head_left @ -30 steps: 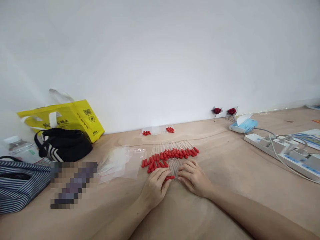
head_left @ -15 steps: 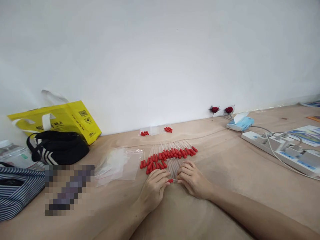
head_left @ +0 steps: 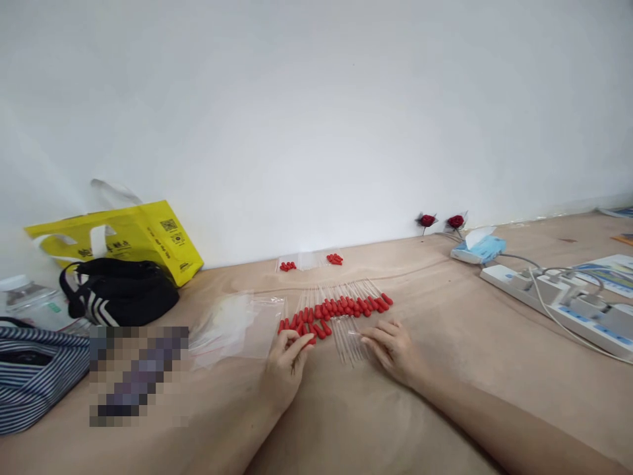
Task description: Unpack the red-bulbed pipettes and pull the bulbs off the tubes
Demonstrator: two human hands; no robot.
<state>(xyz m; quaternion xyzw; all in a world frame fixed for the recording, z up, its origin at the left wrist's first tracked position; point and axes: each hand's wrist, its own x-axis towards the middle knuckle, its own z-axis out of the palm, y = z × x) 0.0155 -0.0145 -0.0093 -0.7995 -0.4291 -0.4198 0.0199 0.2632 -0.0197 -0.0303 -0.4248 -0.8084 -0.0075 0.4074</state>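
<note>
A row of clear tubes with red rubber bulbs [head_left: 346, 305] lies on the tan table [head_left: 445, 369]. Several loose red bulbs [head_left: 301, 322] lie at its left end, and a few bare clear tubes [head_left: 347, 343] lie just in front of it. My left hand [head_left: 287, 361] is curled at the loose bulbs, its fingertips pinched on one red bulb. My right hand [head_left: 394, 348] rests to the right of the bare tubes, its fingertips pressed on the end of one clear tube.
Clear zip bags [head_left: 237, 324] lie left of the bulbs; small bags with red bulbs [head_left: 309, 261] sit by the wall. At the left are a yellow bag [head_left: 123, 236], a black bag [head_left: 119, 291], a striped bag [head_left: 39, 369]. A power strip [head_left: 558, 305] and a tissue pack [head_left: 479, 248] are at the right.
My hands, joined on one dropper before, have come apart. The left hand moved left with the red bulb; the right hand stayed with the clear tube.
</note>
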